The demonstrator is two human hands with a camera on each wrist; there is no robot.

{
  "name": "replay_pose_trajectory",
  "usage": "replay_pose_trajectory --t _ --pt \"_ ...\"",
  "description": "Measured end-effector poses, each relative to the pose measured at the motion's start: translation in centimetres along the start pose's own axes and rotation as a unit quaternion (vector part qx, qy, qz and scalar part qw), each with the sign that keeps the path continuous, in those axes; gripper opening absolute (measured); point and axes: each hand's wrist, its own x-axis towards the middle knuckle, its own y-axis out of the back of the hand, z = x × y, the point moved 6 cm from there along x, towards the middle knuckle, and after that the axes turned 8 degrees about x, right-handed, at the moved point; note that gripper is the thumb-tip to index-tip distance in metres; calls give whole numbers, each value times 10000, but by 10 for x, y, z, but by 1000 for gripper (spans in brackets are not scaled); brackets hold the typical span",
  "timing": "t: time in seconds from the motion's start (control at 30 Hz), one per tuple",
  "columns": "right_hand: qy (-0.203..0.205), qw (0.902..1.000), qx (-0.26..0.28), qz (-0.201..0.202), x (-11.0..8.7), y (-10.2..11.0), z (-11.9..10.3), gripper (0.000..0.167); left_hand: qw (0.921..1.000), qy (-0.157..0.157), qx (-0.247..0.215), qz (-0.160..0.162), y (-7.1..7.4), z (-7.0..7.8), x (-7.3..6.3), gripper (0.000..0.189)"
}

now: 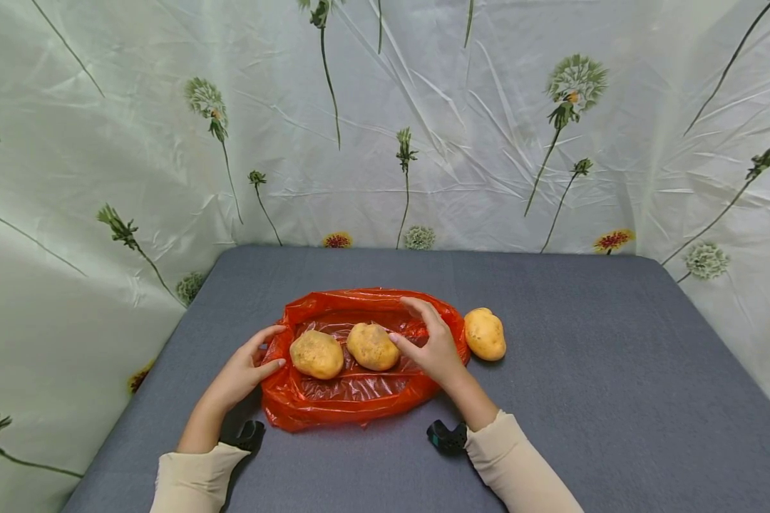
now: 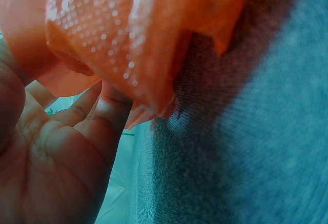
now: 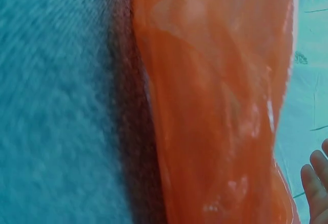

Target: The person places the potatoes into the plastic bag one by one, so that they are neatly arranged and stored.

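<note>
A red plastic bag (image 1: 359, 412) lies spread with its mouth facing up. Inside are two potatoes side by side, a left potato (image 1: 317, 354) and a right potato (image 1: 373, 346). My left hand (image 1: 239, 374) is at the bag's left rim, thumb and fingers apart and touching the plastic. In the left wrist view, the fingers of this hand (image 2: 66, 152) reach partly behind the bag's side. Over the bag's right half is my right hand (image 1: 433, 349), fingers spread, its thumb tip at the right potato's edge. The right wrist view shows fingertips of that hand (image 3: 318, 178) beyond the bag's wall.
A third potato (image 1: 485, 334) rests on the grey cloth-covered table (image 1: 603, 385), just outside the bag's right end. Behind the table hangs a pale curtain (image 1: 475, 135) with a dandelion print. Dark wrist devices (image 1: 448, 436) sit below both hands.
</note>
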Motion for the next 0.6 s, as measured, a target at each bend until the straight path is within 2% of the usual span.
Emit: replay_pose_trajectory --t 0.6 --pt "59 9997 63 217 -4 17 1 54 10000 -31 -17 7 0 1 0 54"
